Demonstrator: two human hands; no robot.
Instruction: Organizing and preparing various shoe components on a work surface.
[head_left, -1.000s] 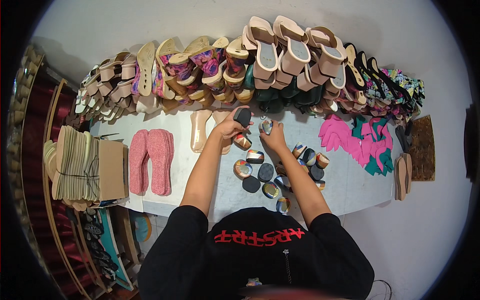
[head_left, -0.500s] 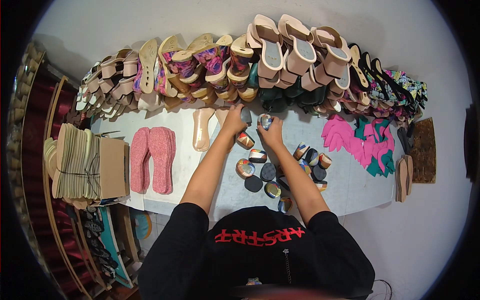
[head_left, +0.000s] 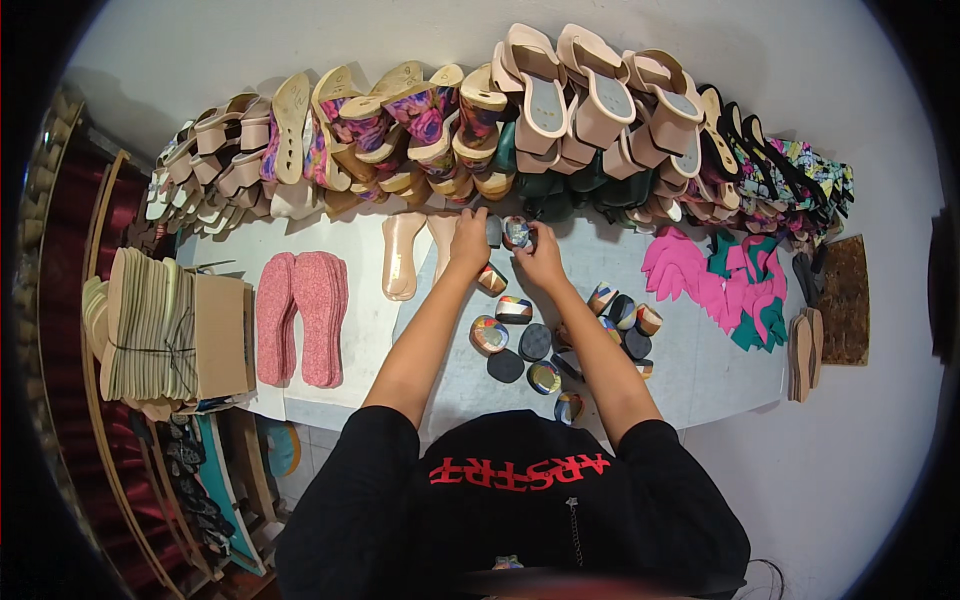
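Observation:
My left hand is at the far side of the table, its fingers closed round the edge of a dark grey heel block. Just right of it, my right hand grips a multicoloured patterned heel block. The two blocks are side by side, almost touching. Nearer to me lies a patterned heel block, with another heel block below it. Several more, some with dark flat ends up, are spread around my right forearm, which partly hides them. A beige insole is partly covered by my left hand.
Wedge sandals and beige heeled sandals are piled along the wall. To the left are pink speckled soles and a tied sole stack. Another beige insole lies nearby. Pink cut pieces lie right.
My right hand has shifted slightly left with its patterned heel block, bringing it closer to the grey one. My left hand has stayed almost in place.

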